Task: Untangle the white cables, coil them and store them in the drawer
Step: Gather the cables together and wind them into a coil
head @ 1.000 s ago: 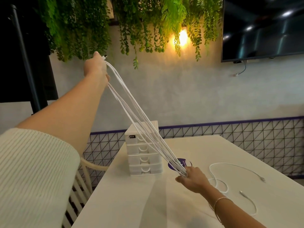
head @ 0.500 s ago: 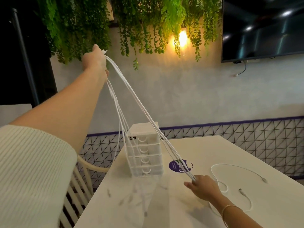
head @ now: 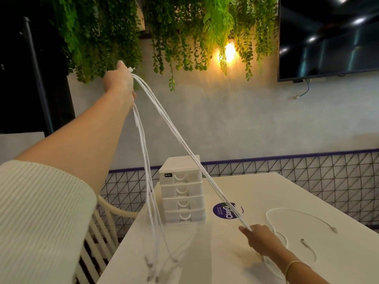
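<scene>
My left hand [head: 120, 79] grips the white cables [head: 164, 128] up high. My right hand [head: 260, 237] pinches them low over the bench [head: 276, 187]. Loose ends dangle.

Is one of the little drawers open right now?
No, all four fronts of the white drawer unit sit flush and closed on the table.

Head cam, wide-angle, looks fwd/down over table [head: 266, 191], close.
</scene>
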